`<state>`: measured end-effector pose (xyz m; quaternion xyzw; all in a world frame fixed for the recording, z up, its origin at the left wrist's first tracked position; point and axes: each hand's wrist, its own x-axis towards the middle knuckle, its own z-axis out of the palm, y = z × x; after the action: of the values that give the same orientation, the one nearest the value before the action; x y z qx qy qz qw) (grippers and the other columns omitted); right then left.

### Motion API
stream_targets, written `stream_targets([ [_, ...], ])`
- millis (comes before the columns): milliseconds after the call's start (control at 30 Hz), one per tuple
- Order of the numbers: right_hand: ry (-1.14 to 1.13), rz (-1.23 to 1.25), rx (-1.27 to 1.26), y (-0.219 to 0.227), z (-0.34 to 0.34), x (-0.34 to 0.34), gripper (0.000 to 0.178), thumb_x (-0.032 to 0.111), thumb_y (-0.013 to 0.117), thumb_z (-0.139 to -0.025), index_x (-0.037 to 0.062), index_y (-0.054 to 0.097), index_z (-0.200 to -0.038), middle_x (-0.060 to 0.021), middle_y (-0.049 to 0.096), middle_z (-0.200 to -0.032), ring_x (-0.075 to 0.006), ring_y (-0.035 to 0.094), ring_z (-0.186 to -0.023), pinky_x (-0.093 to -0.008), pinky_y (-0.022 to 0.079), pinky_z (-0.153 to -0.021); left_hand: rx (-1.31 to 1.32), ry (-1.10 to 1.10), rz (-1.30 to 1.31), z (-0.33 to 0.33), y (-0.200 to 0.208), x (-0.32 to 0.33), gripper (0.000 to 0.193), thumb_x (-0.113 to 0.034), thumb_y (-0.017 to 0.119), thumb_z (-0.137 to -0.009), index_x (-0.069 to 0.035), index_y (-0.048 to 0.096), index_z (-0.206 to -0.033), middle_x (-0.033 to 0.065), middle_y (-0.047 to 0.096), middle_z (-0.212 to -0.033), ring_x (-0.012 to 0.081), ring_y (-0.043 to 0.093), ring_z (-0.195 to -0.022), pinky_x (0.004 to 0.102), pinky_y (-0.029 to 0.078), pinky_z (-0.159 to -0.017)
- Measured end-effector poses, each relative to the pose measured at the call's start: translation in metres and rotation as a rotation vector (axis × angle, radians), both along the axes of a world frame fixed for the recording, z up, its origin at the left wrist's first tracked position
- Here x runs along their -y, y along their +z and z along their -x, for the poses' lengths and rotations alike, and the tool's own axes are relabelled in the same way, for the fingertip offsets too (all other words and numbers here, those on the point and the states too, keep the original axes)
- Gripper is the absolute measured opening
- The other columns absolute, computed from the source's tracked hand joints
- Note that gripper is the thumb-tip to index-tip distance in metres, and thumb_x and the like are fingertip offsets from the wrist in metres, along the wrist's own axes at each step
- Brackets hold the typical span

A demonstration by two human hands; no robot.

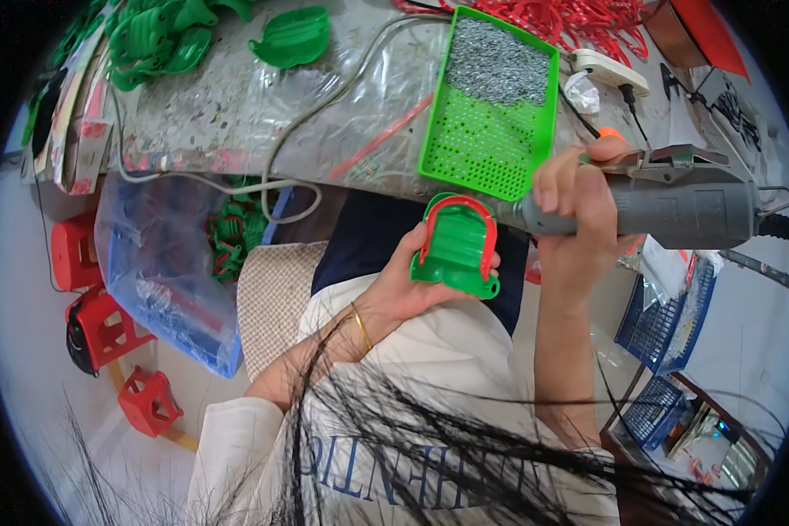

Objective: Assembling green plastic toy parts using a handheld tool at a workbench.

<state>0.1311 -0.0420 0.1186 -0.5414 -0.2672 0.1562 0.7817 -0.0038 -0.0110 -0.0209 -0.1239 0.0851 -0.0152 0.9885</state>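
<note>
My left hand (403,279) is closed around a green curved plastic shell (458,238), held in front of my body below the table edge. A red U-shaped plastic band (489,244) lies along the shell's rim, its curve toward the table. My right hand (583,203) grips a grey electric screwdriver (688,212) by its narrower front part. Its nose points left at the shell's right side; whether the tip touches is hard to make out. Just beyond both hands, a bright green perforated tray (482,131) on the table carries a heap of small silvery screw-like pieces (500,61).
More green shells (153,44) are piled at the table's far left, with a single one (291,37) nearby. A grey cable (276,149) loops over the table edge. Red bands (579,19) and a white power strip (612,72) lie far right. A plastic-lined blue bin (162,272) stands left.
</note>
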Motion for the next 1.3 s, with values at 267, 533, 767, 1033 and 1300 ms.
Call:
stream_targets([
  [267, 0.258, 0.096, 0.075, -0.01, 0.035, -0.006, 0.021, 0.005, 0.057, -0.082, 0.0024, 0.048, -0.101, -0.0049, 0.045, -0.059, -0.014, 0.044, -0.051, -0.0261, 0.036, -0.05, -0.059, 0.06, -0.149, 0.011, 0.011, -0.001, 0.067, -0.054, 0.052, -0.086, -0.015, 0.035, -0.137, 0.0148, 0.043, -0.135, 0.0351, 0.046, -0.121, 0.0571, 0.04, -0.095],
  [533, 0.211, 0.107, 0.137, -0.023, 0.044, -0.005, 0.02, 0.004, 0.058, -0.082, 0.0019, 0.049, -0.1, -0.0054, 0.046, -0.059, -0.0139, 0.045, -0.051, -0.026, 0.036, -0.049, -0.064, 0.07, -0.156, 0.013, 0.008, 0.0, 0.067, -0.054, 0.052, -0.087, -0.014, 0.035, -0.137, 0.0137, 0.043, -0.135, 0.034, 0.046, -0.12, 0.0566, 0.041, -0.094],
  [767, 0.225, 0.1, 0.138, -0.032, 0.048, -0.007, 0.02, 0.003, 0.058, -0.083, 0.0019, 0.047, -0.099, -0.0058, 0.048, -0.06, -0.0148, 0.047, -0.052, -0.0259, 0.036, -0.049, -0.092, 0.055, -0.107, 0.009, 0.001, -0.002, 0.063, -0.053, 0.053, -0.087, -0.015, 0.037, -0.135, 0.0128, 0.046, -0.131, 0.0344, 0.049, -0.118, 0.0541, 0.044, -0.092],
  [1033, 0.223, 0.107, 0.208, -0.042, 0.053, -0.003, 0.018, 0.001, 0.057, -0.083, 0.002, 0.047, -0.099, -0.0048, 0.047, -0.06, -0.0152, 0.048, -0.051, -0.0256, 0.036, -0.047, -0.064, 0.064, -0.095, 0.007, -0.018, 0.007, 0.059, -0.047, 0.058, -0.086, -0.014, 0.042, -0.131, 0.0113, 0.053, -0.124, 0.0319, 0.054, -0.112, 0.0519, 0.045, -0.091],
  [1300, 0.34, -0.034, 0.097, -0.03, 0.051, -0.006, 0.021, 0.004, 0.057, -0.083, 0.0037, 0.049, -0.102, -0.0029, 0.047, -0.059, -0.0145, 0.047, -0.049, -0.0255, 0.036, -0.045, -0.122, 0.06, -0.152, 0.017, 0.013, -0.006, 0.054, -0.04, 0.058, -0.087, -0.014, 0.042, -0.132, 0.01, 0.055, -0.121, 0.0275, 0.057, -0.108, 0.0503, 0.048, -0.088],
])
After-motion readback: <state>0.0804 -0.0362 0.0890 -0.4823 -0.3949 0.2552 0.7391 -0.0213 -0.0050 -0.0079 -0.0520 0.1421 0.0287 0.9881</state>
